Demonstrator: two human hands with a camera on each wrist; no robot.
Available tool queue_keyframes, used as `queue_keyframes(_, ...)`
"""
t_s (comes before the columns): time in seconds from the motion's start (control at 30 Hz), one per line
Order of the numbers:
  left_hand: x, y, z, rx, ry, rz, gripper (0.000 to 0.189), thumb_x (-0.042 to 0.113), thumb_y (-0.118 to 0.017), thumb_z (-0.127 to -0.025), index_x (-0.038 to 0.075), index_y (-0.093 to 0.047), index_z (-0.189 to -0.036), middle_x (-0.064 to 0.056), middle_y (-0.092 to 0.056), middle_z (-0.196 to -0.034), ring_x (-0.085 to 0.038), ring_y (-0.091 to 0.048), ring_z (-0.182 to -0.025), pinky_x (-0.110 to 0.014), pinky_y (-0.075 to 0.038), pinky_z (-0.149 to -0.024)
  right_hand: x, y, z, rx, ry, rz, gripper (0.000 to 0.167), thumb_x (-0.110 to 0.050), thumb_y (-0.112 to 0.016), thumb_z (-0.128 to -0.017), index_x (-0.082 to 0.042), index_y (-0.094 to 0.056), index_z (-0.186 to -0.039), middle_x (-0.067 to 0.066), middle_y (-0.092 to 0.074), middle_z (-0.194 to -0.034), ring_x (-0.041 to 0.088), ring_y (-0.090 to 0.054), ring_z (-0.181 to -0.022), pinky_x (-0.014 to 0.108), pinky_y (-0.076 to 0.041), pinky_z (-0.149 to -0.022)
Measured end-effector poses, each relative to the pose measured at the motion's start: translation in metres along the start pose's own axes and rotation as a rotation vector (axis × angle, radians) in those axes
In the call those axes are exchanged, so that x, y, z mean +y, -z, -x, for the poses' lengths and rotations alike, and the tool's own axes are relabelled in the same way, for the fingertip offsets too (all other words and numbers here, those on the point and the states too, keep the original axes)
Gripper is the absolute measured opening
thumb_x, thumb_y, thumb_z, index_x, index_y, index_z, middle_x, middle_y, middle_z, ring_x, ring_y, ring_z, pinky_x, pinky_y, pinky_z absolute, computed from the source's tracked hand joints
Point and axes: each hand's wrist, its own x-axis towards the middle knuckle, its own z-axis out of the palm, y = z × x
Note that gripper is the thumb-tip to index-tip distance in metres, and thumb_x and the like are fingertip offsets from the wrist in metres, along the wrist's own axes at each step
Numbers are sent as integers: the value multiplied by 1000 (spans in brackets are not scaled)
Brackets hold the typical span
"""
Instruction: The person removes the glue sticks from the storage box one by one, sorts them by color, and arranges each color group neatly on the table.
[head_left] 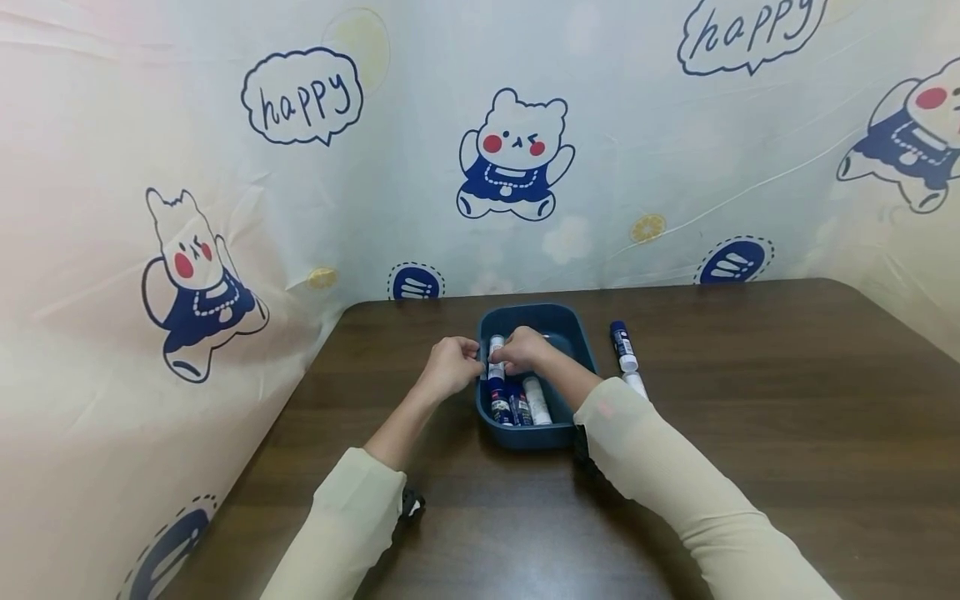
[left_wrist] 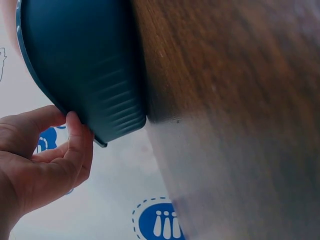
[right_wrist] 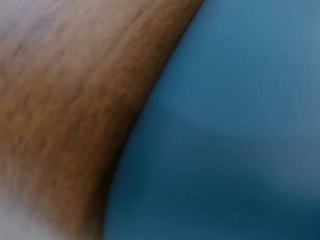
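A dark blue plastic bin [head_left: 577, 337] stands on the table, with several blue and white tubes, like glue sticks, lying inside. My left hand [head_left: 448, 367] is at the bin's left side. In the left wrist view its thumb and fingers [left_wrist: 75, 145] pinch the rim of the bin [left_wrist: 100, 65]. Reaching over the bin's right side, my right hand [head_left: 525, 350] pinches a white tube [head_left: 497, 369] along the left wall; its fingertips are partly hidden. Nearer the front lie a dark blue tube [head_left: 500, 408], another blue one [head_left: 519, 406] and a white tube [head_left: 537, 402].
On the brown table [head_left: 750, 417], right of the bin, lie a blue tube with a white end [head_left: 623, 346] and a white tube [head_left: 634, 383] partly covered by the right sleeve. A printed cloth [head_left: 420, 167] hangs behind the table. Only table and blurred bin wall [right_wrist: 225, 125] fill the right wrist view.
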Motion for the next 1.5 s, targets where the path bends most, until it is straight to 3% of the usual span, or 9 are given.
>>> queue_keyframes(0.3,2,-1,1,-7,8,6,34,5,-63,-85,-2,-58,-118,-13,-60,-102,-21,-59,-84,-32,-52,-76,7,-9,-6,28,-28,101,22,-24,-65,-85,-3,-63,-90,7,-61,-74,13,-56,-60,21,-43,-56)
queue_keyframes(0.57,2,0,1,-5,13,11,34,4,-62,-85,-2,-58,-118,-13,-60,-103,-21,-59,-83,-32,-52,-76,9,-16,-8,71,31,156,27,-23,-69,-81,0,-61,-93,6,-60,-70,14,-57,-58,24,-46,-60)
queue_keyframes(0.73,1,0,1,-7,13,9,35,4,-63,-85,-2,-58,-118,-13,-60,-103,-21,-60,-84,-32,-52,-75,8,-16,-9,67,11,167,25,-22,-70,-81,0,-62,-91,6,-61,-70,14,-58,-59,24,-47,-60)
queue_keyframes(1.17,2,0,2,-14,28,13,33,6,-63,-86,0,-58,-118,-13,-59,-103,-21,-59,-85,-31,-52,-75,9,-11,-11,29,-40,99,26,-22,-67,-82,-2,-61,-97,8,-63,-79,17,-61,-70,26,-48,-66)
queue_keyframes(1.5,2,1,0,-1,7,5,35,5,-64,-84,-2,-58,-118,-12,-60,-102,-20,-60,-83,-31,-52,-72,10,-5,-6,-13,-22,-64,35,-21,-66,-83,0,-60,-111,11,-62,-96,24,-61,-89,35,-49,-81)
